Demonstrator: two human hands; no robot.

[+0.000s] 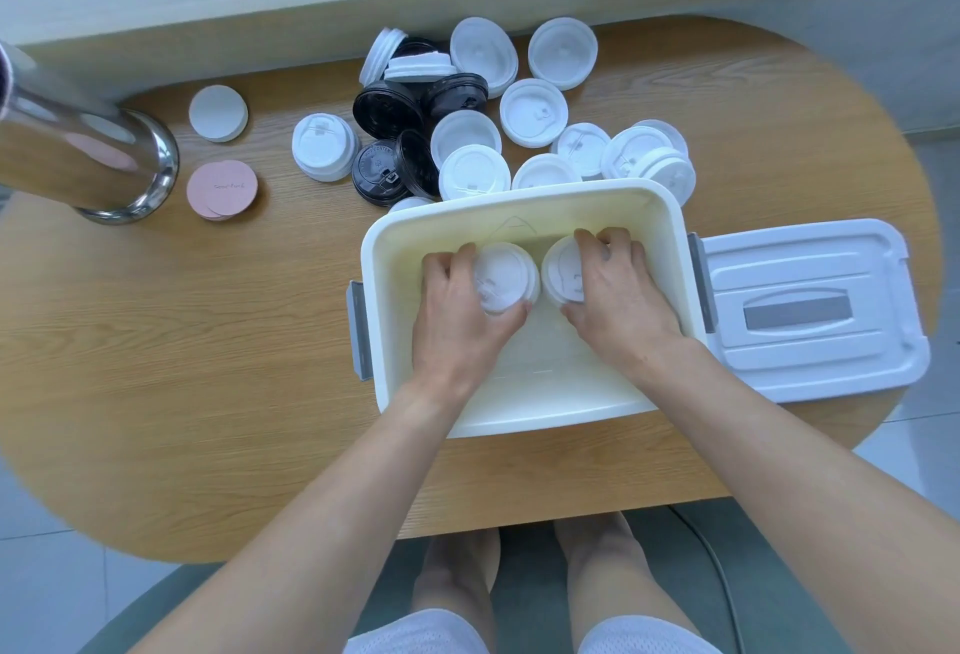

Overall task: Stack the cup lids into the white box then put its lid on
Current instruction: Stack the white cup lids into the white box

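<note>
Cup lids (pixel 506 279) (2 stacks) under curled hands (pixel 621 290)

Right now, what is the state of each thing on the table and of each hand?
White plastic box: open, two lid stacks inside.
Box lid with grey handle: off, lying beside the box.
Left hand: grips a lid stack.
Right hand: grips another stack.
Loose cup lids: piled behind the box.

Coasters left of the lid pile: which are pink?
The nearer stack of coasters, beside the steel cylinder's base, is pink; the farther coaster is white.
</note>
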